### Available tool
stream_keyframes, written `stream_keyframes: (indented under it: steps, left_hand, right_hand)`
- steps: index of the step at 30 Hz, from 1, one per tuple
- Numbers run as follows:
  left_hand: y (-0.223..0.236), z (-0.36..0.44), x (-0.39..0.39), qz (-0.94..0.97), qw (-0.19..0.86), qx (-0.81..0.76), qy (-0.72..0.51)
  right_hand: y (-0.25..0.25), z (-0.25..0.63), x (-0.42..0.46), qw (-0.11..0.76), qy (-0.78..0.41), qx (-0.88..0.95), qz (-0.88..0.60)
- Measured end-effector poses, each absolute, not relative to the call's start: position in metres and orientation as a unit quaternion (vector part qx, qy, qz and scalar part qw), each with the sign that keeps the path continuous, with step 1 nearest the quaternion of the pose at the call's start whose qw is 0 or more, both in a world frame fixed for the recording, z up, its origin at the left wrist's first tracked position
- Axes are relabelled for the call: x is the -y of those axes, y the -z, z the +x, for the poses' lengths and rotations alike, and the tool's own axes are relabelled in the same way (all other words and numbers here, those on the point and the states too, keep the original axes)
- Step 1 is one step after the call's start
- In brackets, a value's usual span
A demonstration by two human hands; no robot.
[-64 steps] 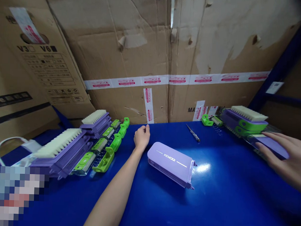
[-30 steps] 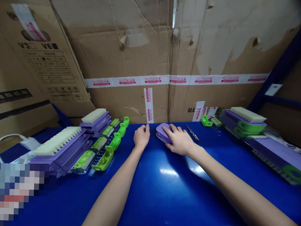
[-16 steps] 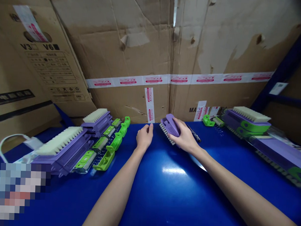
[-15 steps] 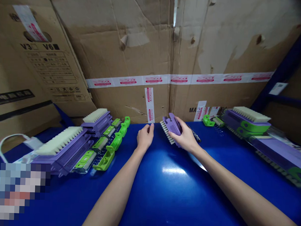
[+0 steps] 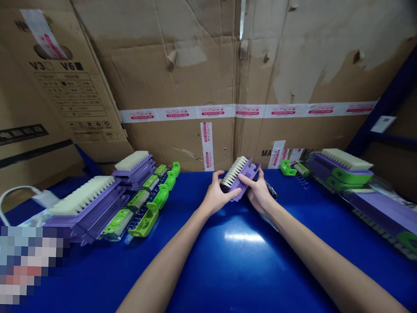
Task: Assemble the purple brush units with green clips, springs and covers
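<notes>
Between my two hands is a purple brush head (image 5: 244, 183) with cream bristles, held tilted above the blue table with its bristles facing up and to the left. My left hand (image 5: 217, 193) closes on its lower left side, thumb along the front edge. From the right, my right hand (image 5: 260, 192) grips the purple body, fingers partly hidden behind it. A dark slim tool (image 5: 271, 189), only partly visible, lies on the table just past my right hand.
At left stand purple brush heads (image 5: 87, 198), beside a row of green-topped blocks (image 5: 138, 199), springs and green caps (image 5: 163, 196). More purple and green brushes (image 5: 345, 168) are stacked at right, near a loose green cap (image 5: 288, 167). Cardboard (image 5: 183, 82) walls the back.
The brush head has been turned so its bristles now face upward. My left hand has moved right and taken hold of it together with my right hand.
</notes>
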State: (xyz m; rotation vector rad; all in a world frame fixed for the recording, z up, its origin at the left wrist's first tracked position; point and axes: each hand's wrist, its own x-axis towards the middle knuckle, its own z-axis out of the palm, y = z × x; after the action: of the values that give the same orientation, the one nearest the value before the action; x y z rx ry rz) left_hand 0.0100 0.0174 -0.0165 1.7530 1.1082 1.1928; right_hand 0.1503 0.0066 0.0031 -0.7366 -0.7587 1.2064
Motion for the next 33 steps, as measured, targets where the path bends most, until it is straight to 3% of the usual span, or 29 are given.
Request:
stream_keyframes:
  steps: [12, 18, 26, 33]
  left_hand:
    - [0.010, -0.036, -0.041, 0.694, 0.340, -0.449, -0.449]
    - [0.016, -0.048, -0.051, 0.715, 0.290, -0.463, -0.437]
    - [0.024, -0.053, -0.051, 0.705, 0.242, -0.530, -0.405]
    - [0.025, -0.049, -0.052, 0.702, 0.213, -0.545, -0.407]
  right_hand:
    - [0.008, 0.174, -0.011, 0.608, -0.559, 0.360, -0.434]
    - [0.010, 0.172, -0.010, 0.538, -0.423, 0.467, -0.560]
    - [0.011, 0.185, -0.010, 0.338, -0.133, 0.658, -0.659]
    - [0.018, 0.184, -0.009, 0.303, -0.087, 0.711, -0.628]
